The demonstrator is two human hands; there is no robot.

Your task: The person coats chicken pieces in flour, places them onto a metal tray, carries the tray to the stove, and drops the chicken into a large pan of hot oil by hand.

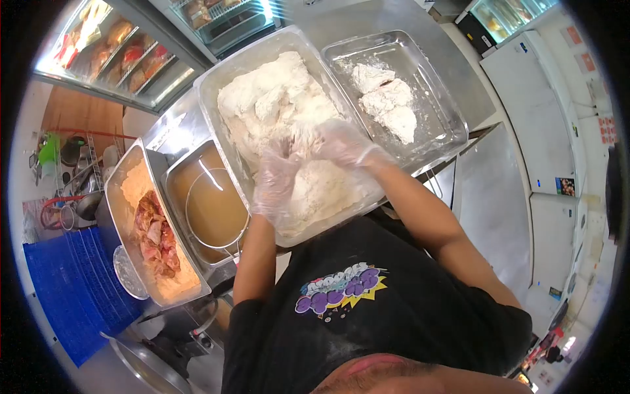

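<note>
- The left hand [274, 174], covered by a clear plastic glove, was angled in toward the right hand [344, 143], likewise gloved; the fingertips were held close to each other, with 12 o'clock taken as directly away from the wearer's body.
- Pale, flour-caked matter [303, 141] was seen between the fingertips; whether the fingers were clamped on a solid piece or only set into loose powder could not be told, and its long axis was not shown.
- The heaped, lumpy white flour [272, 95] was spread beneath both hands, its larger mound placed toward 11 o'clock and a smoother one toward 5 o'clock.
- The flour was held by a deep, whitish rectangular tub [209, 98], tilted along a line from 11 to 5 o'clock.
- At 2 o'clock from the meeting fingertips, a shallow, shiny rectangular metal tray [433, 111] was set just beside the tub, the right hand being the nearer.
- In that tray, white-coated irregular pieces [386, 98] were laid in a cluster, its long axis pointed from 11 to 5 o'clock.
- At 8 o'clock from the left hand, cloudy brown liquid [207, 200] was contained, and farther out, glossy reddish raw meat [156, 240] was piled.
</note>
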